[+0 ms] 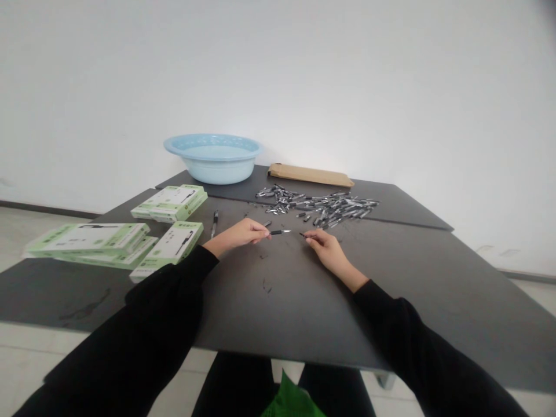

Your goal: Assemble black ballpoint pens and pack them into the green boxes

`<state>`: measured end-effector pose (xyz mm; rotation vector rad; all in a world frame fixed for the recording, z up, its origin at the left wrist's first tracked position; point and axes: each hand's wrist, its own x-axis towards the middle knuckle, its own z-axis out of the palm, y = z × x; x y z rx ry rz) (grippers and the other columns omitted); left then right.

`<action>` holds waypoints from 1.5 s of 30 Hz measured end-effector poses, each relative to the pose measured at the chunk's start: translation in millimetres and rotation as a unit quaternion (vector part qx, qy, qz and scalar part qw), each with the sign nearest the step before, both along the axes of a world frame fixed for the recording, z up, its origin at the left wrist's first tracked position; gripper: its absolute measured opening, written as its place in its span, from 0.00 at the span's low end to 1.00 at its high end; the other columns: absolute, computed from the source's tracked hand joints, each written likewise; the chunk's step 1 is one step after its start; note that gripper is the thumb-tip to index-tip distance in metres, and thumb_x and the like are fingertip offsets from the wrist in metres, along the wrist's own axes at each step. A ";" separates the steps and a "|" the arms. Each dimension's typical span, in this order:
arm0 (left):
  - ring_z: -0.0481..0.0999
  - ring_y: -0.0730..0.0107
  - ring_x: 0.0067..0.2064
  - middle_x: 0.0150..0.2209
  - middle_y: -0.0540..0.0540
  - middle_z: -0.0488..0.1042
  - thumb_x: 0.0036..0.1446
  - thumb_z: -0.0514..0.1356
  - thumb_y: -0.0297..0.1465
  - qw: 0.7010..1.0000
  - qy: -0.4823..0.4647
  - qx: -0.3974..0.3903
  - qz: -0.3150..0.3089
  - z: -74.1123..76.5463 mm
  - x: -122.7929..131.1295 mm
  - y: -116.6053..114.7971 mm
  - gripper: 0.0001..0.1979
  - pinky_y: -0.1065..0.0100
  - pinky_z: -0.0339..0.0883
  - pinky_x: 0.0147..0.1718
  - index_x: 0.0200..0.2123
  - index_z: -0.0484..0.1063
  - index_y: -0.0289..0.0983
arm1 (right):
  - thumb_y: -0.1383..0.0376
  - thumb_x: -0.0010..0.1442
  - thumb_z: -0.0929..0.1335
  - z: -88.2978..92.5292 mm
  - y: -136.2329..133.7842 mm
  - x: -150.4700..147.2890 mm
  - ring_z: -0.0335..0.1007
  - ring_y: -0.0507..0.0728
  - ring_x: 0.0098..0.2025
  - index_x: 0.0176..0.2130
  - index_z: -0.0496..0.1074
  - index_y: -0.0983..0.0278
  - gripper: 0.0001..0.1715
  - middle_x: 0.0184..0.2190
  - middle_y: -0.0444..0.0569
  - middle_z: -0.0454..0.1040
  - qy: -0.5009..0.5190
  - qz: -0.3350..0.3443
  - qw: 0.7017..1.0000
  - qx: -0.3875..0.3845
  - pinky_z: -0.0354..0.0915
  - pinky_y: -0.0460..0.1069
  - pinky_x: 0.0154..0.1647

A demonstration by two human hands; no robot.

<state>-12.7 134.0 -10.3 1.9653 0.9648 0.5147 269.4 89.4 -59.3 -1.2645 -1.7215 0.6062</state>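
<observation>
- Left hand (247, 233): fingers pinched on a pen (280, 232), tip facing right, over the table (295, 301), in front of the pile (334, 208).
- Right hand (326, 248): fingertips closed on a small dark piece (302, 234), maybe a cap; partly hidden, can't confirm.
- Pen and piece near, not touching.
- My take: align both on one axis, steady wrists, light grip; a skewed approach could nick the tip.

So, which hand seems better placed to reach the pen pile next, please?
Probably the right hand: nearer the pen pile, though pinching a small dark piece; the left hand holds a pen.
</observation>
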 end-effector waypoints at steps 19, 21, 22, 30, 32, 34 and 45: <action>0.59 0.75 0.21 0.18 0.51 0.64 0.55 0.57 0.47 0.998 0.039 0.009 -0.042 -7.7 7.8 -2.7 0.22 0.73 0.49 0.21 0.24 0.74 0.33 | 0.64 0.58 0.67 2.6 -6.0 -12.8 0.71 0.54 0.37 0.41 0.77 0.62 0.11 0.36 0.47 0.76 -0.047 0.057 0.997 -0.001 0.65 0.50 0.40; 0.59 0.75 0.21 0.18 0.51 0.64 0.55 0.57 0.47 0.998 0.040 0.012 -0.042 -6.6 8.7 -4.1 0.22 0.73 0.49 0.21 0.24 0.74 0.33 | 0.64 0.59 0.67 1.9 -6.2 -13.3 0.72 0.54 0.39 0.41 0.76 0.62 0.11 0.37 0.48 0.77 -0.049 0.062 0.997 0.000 0.65 0.50 0.41; 0.59 0.75 0.21 0.18 0.51 0.64 0.55 0.57 0.47 0.998 0.042 0.014 -0.042 -5.8 9.3 -5.0 0.22 0.73 0.49 0.21 0.24 0.73 0.33 | 0.65 0.59 0.67 1.7 -6.4 -13.7 0.72 0.55 0.39 0.42 0.76 0.62 0.11 0.37 0.48 0.77 -0.048 0.064 0.997 0.001 0.65 0.50 0.42; 0.61 0.75 0.22 0.19 0.51 0.66 0.55 0.58 0.45 0.997 0.060 0.021 -0.033 -7.2 15.7 -9.0 0.20 0.72 0.51 0.23 0.30 0.78 0.33 | 0.66 0.60 0.66 8.6 -13.0 -20.5 0.72 0.56 0.39 0.41 0.77 0.62 0.11 0.36 0.49 0.77 -0.093 0.096 0.991 0.027 0.65 0.51 0.44; 0.62 0.74 0.23 0.20 0.50 0.67 0.54 0.58 0.44 0.998 0.051 0.025 -0.035 -9.2 17.7 -9.7 0.20 0.72 0.52 0.23 0.33 0.79 0.33 | 0.66 0.60 0.66 10.8 -13.7 -21.4 0.71 0.56 0.39 0.41 0.77 0.62 0.11 0.36 0.49 0.76 -0.088 0.099 0.990 0.038 0.65 0.51 0.44; 0.62 0.74 0.23 0.20 0.50 0.67 0.55 0.58 0.44 0.998 0.039 0.030 -0.039 -9.9 20.3 -11.7 0.20 0.72 0.52 0.24 0.32 0.79 0.32 | 0.67 0.60 0.66 12.6 -13.0 -21.2 0.71 0.56 0.39 0.40 0.78 0.61 0.10 0.36 0.49 0.76 -0.069 0.092 0.992 0.045 0.65 0.51 0.45; 0.61 0.74 0.23 0.19 0.51 0.66 0.57 0.55 0.43 0.997 0.025 0.075 0.002 -7.7 30.6 -24.9 0.21 0.73 0.53 0.24 0.34 0.79 0.31 | 0.68 0.60 0.67 23.1 -14.5 -18.3 0.72 0.56 0.38 0.38 0.78 0.62 0.09 0.33 0.49 0.76 -0.026 0.087 0.990 0.105 0.66 0.51 0.42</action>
